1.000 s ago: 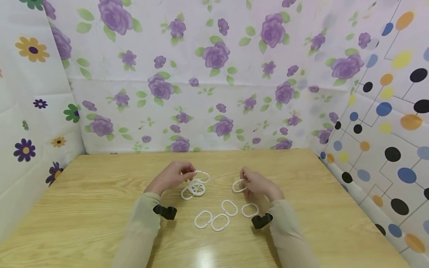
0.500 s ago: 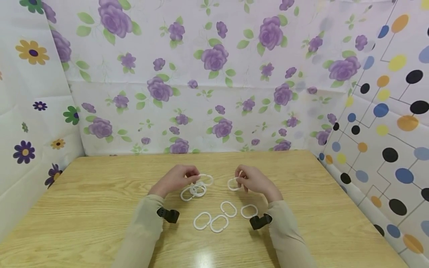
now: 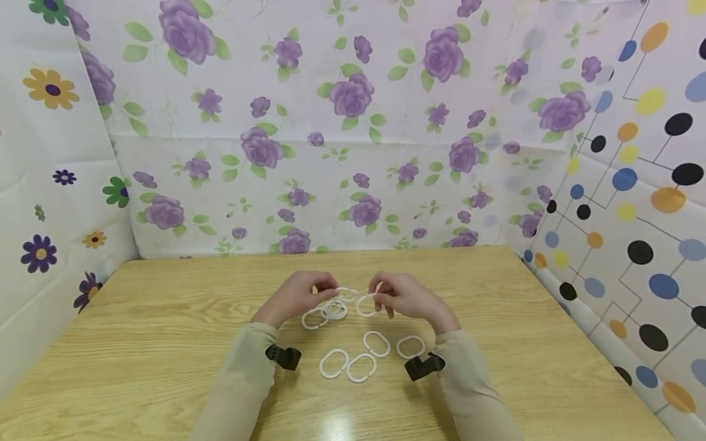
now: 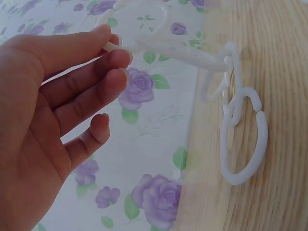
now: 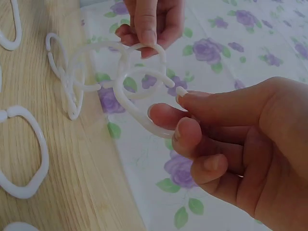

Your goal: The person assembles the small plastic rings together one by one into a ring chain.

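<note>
Two sleeves, beige fabric: left sleeve (image 3: 237, 380) and right sleeve (image 3: 477, 380), entering at the near edge of the head view. Two small black wrist-worn devices, one at the left cuff (image 3: 284, 357), one at the right (image 3: 425, 367). Four white, oval, plastic-looking rings lying flat, well apart from the chain: the nearest pair, left-hand ring (image 3: 320, 367) and right-hand ring (image 3: 357, 382), side by side, contact uncertain; a third ring (image 3: 389, 348) just beyond them; a fourth ring (image 3: 397, 349) to the right, near the right device. One right hand (image 3: 410, 297), thumb and fingertips pinching a white oval plastic-looking link (image 5: 134, 111) raised off the surface, the gap in its outline beside the thumb. One left hand (image 3: 303, 294), thumb and index finger pinching the end link (image 3: 349, 288) of a white plastic-looking chain (image 4: 202, 60); remaining fingers loosely bent. Chain's lower links overlapping, reaching down to the surface, exact count unclear. The two held links near each other between the hands; whether they touch cannot be told. Beneath all, one pale wood-grain tabletop (image 3: 165, 318). At the sides, white sheeting with multicoloured flowers (image 3: 55, 135) and white sheeting with coloured dots (image 3: 634, 245); farthest, white sheeting with purple roses (image 3: 353, 153).
</note>
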`<state>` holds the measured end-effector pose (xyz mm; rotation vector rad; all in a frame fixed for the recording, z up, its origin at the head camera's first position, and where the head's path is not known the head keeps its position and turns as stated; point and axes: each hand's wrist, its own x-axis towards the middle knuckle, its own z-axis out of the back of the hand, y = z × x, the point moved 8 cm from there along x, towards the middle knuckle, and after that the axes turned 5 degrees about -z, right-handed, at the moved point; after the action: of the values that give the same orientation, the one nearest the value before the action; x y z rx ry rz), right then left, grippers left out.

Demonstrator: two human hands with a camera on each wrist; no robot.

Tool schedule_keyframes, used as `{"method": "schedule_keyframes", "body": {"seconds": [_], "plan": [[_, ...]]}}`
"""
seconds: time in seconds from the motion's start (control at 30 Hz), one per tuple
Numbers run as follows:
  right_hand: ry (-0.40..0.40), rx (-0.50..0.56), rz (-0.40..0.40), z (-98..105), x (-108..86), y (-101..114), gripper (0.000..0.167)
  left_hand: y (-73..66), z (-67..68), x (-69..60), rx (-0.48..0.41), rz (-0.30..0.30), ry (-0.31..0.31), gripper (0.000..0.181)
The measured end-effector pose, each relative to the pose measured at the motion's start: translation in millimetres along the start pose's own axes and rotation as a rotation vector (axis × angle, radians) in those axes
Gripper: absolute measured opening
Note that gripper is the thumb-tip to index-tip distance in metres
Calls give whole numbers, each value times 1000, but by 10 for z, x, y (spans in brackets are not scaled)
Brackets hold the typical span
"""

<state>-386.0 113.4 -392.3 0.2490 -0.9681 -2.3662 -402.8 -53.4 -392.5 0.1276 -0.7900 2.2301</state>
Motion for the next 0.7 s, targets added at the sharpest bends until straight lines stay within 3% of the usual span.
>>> {"method": "schedule_keyframes", "body": {"seconds": [0.37, 0.7], "plan": [[-52, -10, 6, -13, 30, 68, 10, -91, -27, 21, 11, -53, 12, 10], [-50, -34, 10, -54, 58, 79, 10, -147, -81, 50, 46, -93, 12, 9]]}}
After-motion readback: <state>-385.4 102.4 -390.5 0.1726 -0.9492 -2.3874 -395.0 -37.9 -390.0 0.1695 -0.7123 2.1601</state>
